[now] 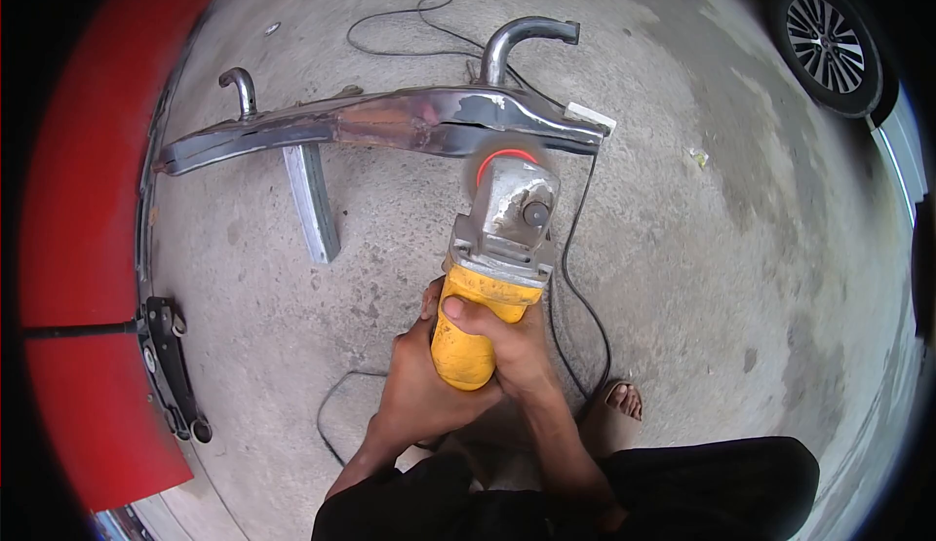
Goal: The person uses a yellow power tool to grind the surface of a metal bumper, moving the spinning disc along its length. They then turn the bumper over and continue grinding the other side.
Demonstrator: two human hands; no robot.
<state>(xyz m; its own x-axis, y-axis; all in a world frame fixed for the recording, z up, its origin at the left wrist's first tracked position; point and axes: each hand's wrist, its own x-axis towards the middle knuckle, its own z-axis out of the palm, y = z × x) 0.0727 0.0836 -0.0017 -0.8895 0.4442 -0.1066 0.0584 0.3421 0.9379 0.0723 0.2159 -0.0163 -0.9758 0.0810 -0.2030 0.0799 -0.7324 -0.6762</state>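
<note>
A yellow angle grinder (487, 288) with a scuffed metal head is held in both hands. My left hand (414, 375) is closed around the left side and underside of its body. My right hand (507, 341) wraps the right side, its thumb lying across the yellow housing. The grinder's red-edged disc (507, 154) looks blurred by spin and sits at the near edge of a long metal beam (390, 120); whether it touches cannot be made out. The beam has bare, shiny and coppery patches, and curved pipes (497, 58) rise from it.
A metal post (312, 205) extends below the beam. A black cable (590, 317) runs over the concrete floor (702, 278) past my foot (619, 405). Red panels (83, 249) line the left, with black tools (171, 366) beside them. A car wheel (826, 39) stands upper right.
</note>
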